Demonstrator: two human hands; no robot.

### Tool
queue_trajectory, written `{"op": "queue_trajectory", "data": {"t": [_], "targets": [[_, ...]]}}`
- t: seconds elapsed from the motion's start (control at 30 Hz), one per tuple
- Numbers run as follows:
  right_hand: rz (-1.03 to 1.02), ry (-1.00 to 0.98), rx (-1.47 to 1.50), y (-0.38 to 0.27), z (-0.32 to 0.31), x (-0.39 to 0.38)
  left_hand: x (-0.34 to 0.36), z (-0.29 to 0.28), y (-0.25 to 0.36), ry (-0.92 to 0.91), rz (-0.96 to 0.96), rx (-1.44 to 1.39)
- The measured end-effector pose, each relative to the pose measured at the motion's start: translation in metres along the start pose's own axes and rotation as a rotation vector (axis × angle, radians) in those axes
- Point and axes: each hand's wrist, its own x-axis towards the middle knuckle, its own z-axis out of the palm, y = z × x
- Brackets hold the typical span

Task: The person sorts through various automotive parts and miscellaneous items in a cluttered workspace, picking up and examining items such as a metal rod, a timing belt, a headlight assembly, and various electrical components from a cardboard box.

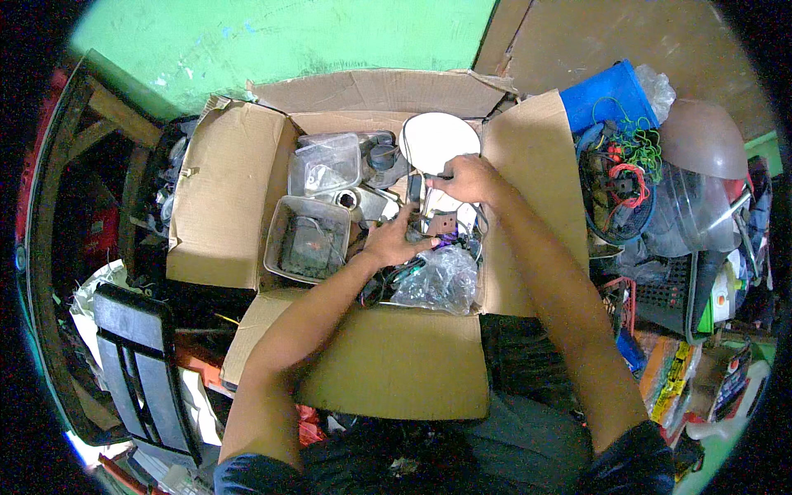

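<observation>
An open cardboard box (231,198) lies in front of me, full of parts. My left hand (394,240) reaches into its middle, fingers spread over dark wires and a small brown piece (443,223). My right hand (467,177) is deeper in the box, fingers closed on a black wire or thin part at the edge of a round white disc (437,139). A crumpled clear plastic bag (441,280) lies just below my left hand. Clear plastic containers (326,165) and a grey tray (305,239) sit in the box's left half.
A blue container (606,92) with tangled green and red wires (627,157) stands to the right, beside clear plastic domes (697,206). A black slatted panel (144,363) lies at the lower left. Wooden framing (99,124) and a green wall (289,33) are behind.
</observation>
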Motion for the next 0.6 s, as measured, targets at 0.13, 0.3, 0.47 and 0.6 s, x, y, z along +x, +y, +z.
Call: {"op": "queue_trajectory", "data": {"t": [0.13,0.3,0.47,0.6], "targets": [[-0.054,0.115,-0.046,0.009,0.037,-0.002,0.004,-0.002,0.009,-0.052,-0.006,0.051],[-0.023,-0.037,-0.039,-0.002,0.01,-0.012,-0.001,-0.002,0.005,-0.044,0.039,0.071],[-0.129,0.036,0.024,-0.012,-0.019,-0.034,-0.002,-0.007,-0.005,-0.061,0.105,0.139],[-0.017,0.272,0.318,-0.008,-0.035,-0.04,-0.001,-0.021,-0.024,-0.018,0.122,0.013]]}}
